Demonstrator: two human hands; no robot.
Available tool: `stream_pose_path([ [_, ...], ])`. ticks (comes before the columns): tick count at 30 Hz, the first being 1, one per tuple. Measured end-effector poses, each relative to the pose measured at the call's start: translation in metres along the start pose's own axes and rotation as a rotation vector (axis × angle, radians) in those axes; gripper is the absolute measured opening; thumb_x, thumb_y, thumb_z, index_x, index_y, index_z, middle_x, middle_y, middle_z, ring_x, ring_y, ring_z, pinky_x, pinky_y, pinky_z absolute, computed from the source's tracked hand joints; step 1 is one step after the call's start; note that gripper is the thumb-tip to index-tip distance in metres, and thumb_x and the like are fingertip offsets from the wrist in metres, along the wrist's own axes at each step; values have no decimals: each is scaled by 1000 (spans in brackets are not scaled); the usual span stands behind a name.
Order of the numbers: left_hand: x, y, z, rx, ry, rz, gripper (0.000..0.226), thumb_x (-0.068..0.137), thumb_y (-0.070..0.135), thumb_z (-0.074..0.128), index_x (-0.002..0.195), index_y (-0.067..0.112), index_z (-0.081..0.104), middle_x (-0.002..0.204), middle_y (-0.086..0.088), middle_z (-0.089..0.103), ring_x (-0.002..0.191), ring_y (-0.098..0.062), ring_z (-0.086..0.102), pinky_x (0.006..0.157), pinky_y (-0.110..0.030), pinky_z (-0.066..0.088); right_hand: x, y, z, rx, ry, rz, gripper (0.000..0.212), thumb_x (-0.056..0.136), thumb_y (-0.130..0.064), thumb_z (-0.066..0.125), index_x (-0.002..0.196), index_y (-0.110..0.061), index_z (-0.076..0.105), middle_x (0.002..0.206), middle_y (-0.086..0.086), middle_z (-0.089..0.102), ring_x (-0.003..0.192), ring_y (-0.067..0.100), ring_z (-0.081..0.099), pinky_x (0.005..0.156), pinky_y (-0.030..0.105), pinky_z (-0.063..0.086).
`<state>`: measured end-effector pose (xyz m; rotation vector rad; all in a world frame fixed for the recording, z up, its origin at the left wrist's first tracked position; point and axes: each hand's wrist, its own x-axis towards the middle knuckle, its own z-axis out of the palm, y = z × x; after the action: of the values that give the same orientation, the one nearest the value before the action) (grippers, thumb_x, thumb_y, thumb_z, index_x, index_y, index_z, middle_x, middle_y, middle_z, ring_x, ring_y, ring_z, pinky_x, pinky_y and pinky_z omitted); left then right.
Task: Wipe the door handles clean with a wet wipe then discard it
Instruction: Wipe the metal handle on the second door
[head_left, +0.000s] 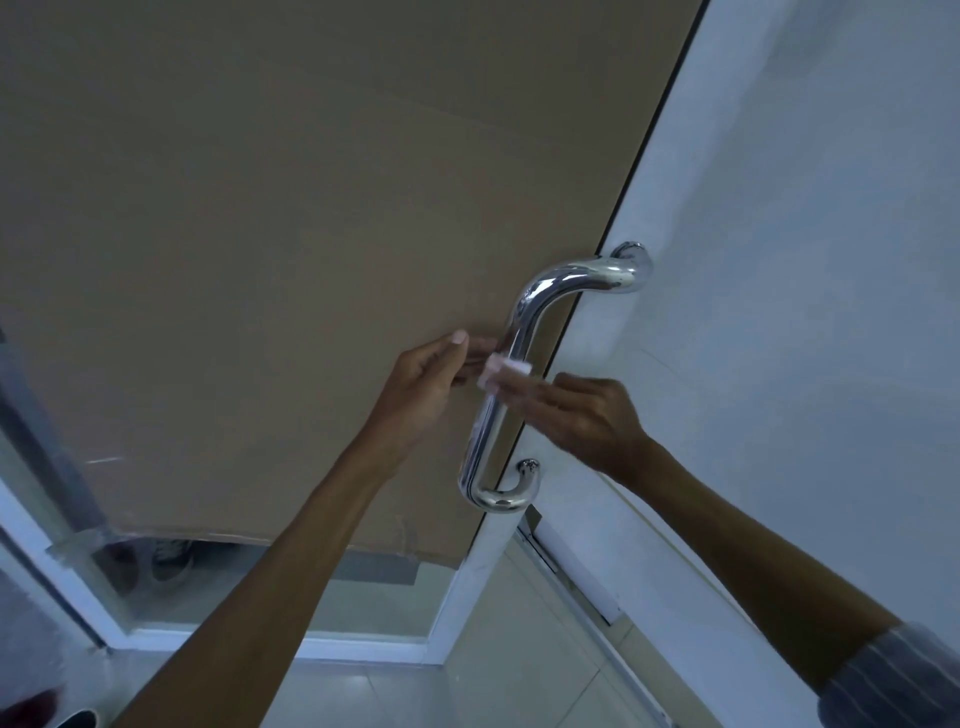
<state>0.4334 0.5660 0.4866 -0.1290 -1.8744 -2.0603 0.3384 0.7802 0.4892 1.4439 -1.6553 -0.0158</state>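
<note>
Wipe (506, 370) lay against the handle (498, 400), held between both sets of fingers.

The left hand (423, 387) reached in from the left, its thumb and fingers (470, 358) blurred at the tips but apparently pinching the wipe's left end. The right hand (582, 415) came in from the right with fingers (524, 387) stretched fairly straight, touching the wipe's right end just in front of the chrome bar; whether they pinched it I could not tell. The wipe sat on the bar's upright part, between the two sets of fingertips, below the upper bend and well above the lower one. The handle was fixed to a white door (779, 260), right of the right-hand fingers. A brown panel (260, 208) stood behind the left-hand fingers.
</note>
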Motion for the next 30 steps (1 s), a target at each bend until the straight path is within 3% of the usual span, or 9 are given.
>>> stream_pose_path([
  [2,-1,1,0,2,-8,2,37,113,28,39,121,16,73,110,5,80,109,-9,73,95,-20,52,-3,2,2,-27,-37,-59,57,95,-1,73,146,-24,62,156,-10,54,62,7,57,52,28,53],
  [6,-1,2,-1,13,-15,-3,36,114,28,38,122,21,73,114,9,79,113,-7,71,95,-19,51,9,10,-3,-3,42,48,55,94,-1,75,144,-22,64,153,-9,57,59,8,57,51,26,51],
  [10,1,2,-1,28,-7,0,38,113,29,39,122,16,73,112,3,79,111,-11,73,97,-22,53,6,16,-5,-43,-24,-130,56,97,-2,71,148,-24,60,157,-10,52,60,7,55,50,28,52],
  [13,-1,2,-1,29,-6,-14,36,113,28,39,119,23,74,114,7,79,114,-9,71,101,-27,51,22,35,-23,-46,95,7,48,99,-5,72,142,-24,66,152,-9,59,58,7,59,48,29,53],
  [16,1,1,0,47,5,-9,39,113,30,39,123,15,74,118,3,78,117,-12,70,106,-35,50,36,43,-38,-104,237,163,38,101,-7,70,136,-21,71,144,-6,65,58,7,65,46,29,52],
  [21,1,0,1,59,7,-9,39,113,32,39,123,16,74,119,4,78,117,-12,70,104,-35,49,39,33,-32,-61,340,447,34,104,-8,67,136,-18,71,144,-5,65,58,7,65,42,29,48],
  [26,1,2,2,45,11,-11,37,113,29,39,123,18,73,116,4,78,114,-12,72,101,-32,52,36,5,-10,-57,182,201,40,101,-8,68,139,-21,69,149,-9,61,58,2,62,47,21,49],
  [30,2,0,1,53,31,-17,34,113,30,41,115,28,75,111,5,79,111,-11,72,104,-34,53,15,-18,13,25,88,190,39,101,-10,68,139,-22,69,153,-11,57,57,1,60,48,20,50],
])
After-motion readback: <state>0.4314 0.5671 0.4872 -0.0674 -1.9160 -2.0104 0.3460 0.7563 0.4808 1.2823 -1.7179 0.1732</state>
